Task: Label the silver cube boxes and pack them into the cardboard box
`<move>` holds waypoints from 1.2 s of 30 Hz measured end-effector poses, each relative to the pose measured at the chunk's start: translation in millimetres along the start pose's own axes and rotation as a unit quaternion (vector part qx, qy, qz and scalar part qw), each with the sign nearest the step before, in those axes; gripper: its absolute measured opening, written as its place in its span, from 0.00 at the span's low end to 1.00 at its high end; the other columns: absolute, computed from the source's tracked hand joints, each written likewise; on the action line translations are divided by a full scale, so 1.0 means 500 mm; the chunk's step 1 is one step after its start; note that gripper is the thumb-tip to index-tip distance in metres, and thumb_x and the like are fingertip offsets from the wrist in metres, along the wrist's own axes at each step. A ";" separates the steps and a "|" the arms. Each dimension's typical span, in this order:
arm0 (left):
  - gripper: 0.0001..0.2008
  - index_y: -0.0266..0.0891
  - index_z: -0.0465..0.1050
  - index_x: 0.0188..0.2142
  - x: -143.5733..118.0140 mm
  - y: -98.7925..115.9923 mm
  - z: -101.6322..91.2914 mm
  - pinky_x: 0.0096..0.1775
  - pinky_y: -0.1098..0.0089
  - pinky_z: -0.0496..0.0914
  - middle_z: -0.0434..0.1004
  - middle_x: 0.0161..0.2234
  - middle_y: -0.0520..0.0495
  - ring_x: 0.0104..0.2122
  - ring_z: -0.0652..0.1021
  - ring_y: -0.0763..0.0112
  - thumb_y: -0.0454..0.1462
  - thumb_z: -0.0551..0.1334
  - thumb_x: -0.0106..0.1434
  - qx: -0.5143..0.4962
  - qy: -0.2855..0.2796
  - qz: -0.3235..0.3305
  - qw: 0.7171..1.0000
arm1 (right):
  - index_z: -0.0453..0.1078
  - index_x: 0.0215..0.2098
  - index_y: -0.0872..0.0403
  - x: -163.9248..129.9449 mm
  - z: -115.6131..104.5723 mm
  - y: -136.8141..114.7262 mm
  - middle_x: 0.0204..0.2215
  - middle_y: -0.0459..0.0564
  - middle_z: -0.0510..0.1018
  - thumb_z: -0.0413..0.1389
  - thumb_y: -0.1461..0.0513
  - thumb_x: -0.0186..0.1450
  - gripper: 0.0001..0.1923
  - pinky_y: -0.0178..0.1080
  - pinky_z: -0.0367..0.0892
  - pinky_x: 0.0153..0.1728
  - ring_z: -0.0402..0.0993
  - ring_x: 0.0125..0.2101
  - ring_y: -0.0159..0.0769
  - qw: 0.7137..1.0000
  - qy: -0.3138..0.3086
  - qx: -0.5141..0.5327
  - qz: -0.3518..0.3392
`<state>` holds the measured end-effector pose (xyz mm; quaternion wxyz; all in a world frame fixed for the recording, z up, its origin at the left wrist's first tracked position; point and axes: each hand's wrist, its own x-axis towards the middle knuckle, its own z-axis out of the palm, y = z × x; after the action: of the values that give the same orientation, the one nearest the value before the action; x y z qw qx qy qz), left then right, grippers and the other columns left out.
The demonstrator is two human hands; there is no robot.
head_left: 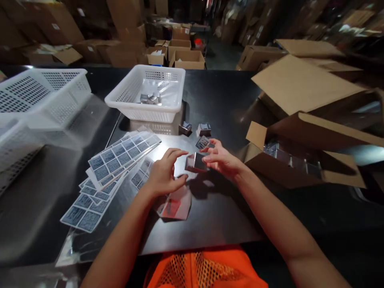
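Observation:
My right hand holds a small shiny wrapped box just above the black table, and a small printed sticker clings to its fingertips. My left hand hovers at the box's left side with its fingers spread, touching or almost touching it. Sheets of printed stickers lie fanned out to the left of my left hand. Under my hands lies a clear plastic bag with a red patch.
Two more small boxes sit beyond my hands. A white basket behind them holds a few small boxes. More white baskets stand at the left. An open cardboard carton with shiny packs lies at the right. Cartons fill the floor behind.

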<state>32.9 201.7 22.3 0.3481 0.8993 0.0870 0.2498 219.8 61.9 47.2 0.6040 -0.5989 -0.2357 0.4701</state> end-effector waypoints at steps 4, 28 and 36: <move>0.36 0.50 0.64 0.64 -0.005 0.015 -0.009 0.25 0.75 0.70 0.67 0.64 0.39 0.22 0.71 0.84 0.34 0.67 0.56 -0.084 -0.073 0.064 0.992 | 0.56 0.47 0.46 -0.035 -0.002 0.016 0.37 0.43 0.75 0.70 0.63 0.40 0.41 0.37 0.75 0.31 0.77 0.30 0.33 0.990 -0.102 0.067 0.071; 0.24 0.43 0.74 0.47 -0.009 0.046 0.043 0.27 0.73 0.69 0.76 0.46 0.47 0.30 0.75 0.72 0.31 0.70 0.49 0.109 0.044 -0.081 0.990 | 0.70 0.37 0.48 -0.119 -0.026 0.026 0.41 0.48 0.76 0.60 0.53 0.70 0.09 0.43 0.71 0.48 0.74 0.45 0.39 0.943 0.099 -0.181 -0.262; 0.21 0.43 0.72 0.48 -0.017 0.055 0.057 0.27 0.72 0.68 0.77 0.44 0.47 0.33 0.78 0.69 0.39 0.72 0.55 0.134 0.021 -0.048 0.990 | 0.58 0.50 0.46 -0.120 0.017 0.044 0.29 0.38 0.77 0.67 0.57 0.62 0.25 0.36 0.73 0.34 0.78 0.30 0.33 0.991 0.040 -0.044 -0.122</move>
<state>39.8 161.9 19.1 0.2337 0.9274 0.1699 0.2375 179.7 11.5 44.7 0.6393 -0.6097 -0.3029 0.3575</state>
